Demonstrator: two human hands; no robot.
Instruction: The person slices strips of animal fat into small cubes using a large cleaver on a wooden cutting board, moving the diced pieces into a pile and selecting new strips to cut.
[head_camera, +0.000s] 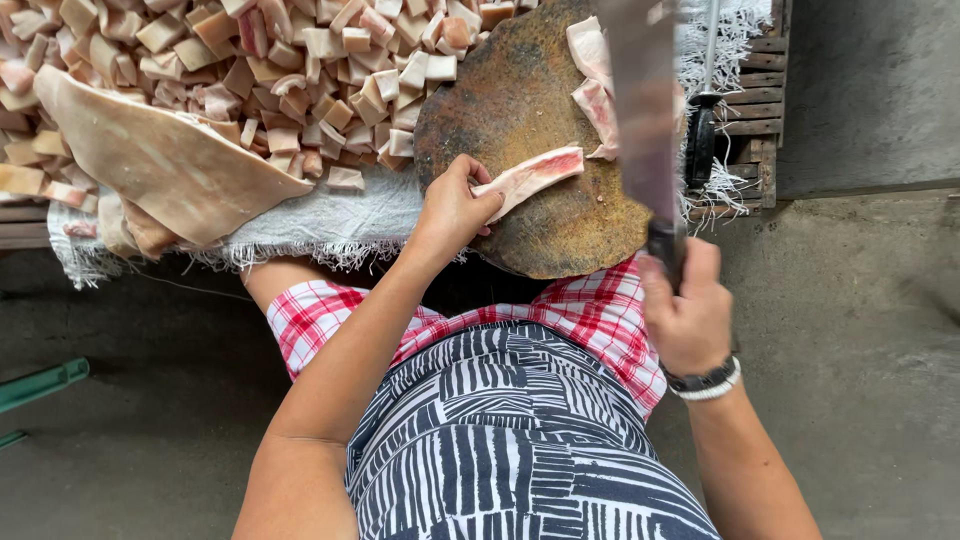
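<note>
Striped apron (520, 440) and red checked cloth (600, 310) fill the near foreground. On the round wooden chopping block (520, 110), a strip of pale pork skin (530, 175) with a pink edge lies near the block's middle; the left hand (455, 205) pins its near end with closed fingertips. The right hand (690, 310) (a beaded wristband behind it) is wrapped around the dark handle of a broad cleaver (645, 110), its blade raised and blurred over the block's right side. More strips (592, 85) lie beside the blade. Cut cubes (260, 70) are heaped at upper left, with a large uncut sheet of skin (160, 160) on a white fringed cloth (330, 220).
</note>
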